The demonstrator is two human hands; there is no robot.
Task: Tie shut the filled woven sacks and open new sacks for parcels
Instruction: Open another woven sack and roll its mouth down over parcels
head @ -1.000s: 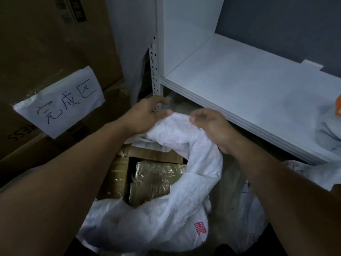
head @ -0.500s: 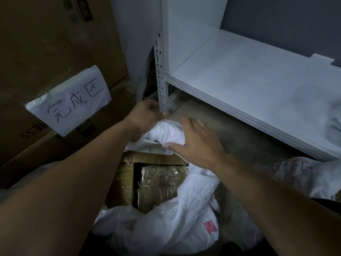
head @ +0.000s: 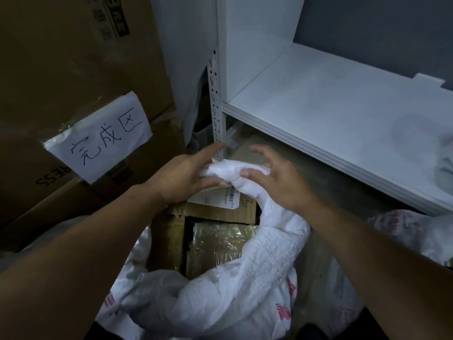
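Note:
A white woven sack (head: 245, 285) with red print stands open below me, filled with brown cardboard parcels (head: 215, 244), one wrapped in clear tape. Its far rim is bunched into a white roll (head: 228, 170). My left hand (head: 186, 177) grips the left end of that roll, index finger pointing out toward the shelf post. My right hand (head: 272, 175) holds the right end between thumb and curled fingers. A parcel's white label (head: 220, 198) shows just under the roll.
A white shelf board (head: 343, 123) juts out at the right, its perforated post (head: 217, 106) right behind my hands. Big cardboard boxes (head: 73, 69) with a handwritten paper sign (head: 103, 141) stand at the left. More printed sacks (head: 411, 231) lie under the shelf.
My right hand came back from reaching over the sack and now grasps the bunched rim beside my left hand. The view has tilted slightly upward toward the shelf.

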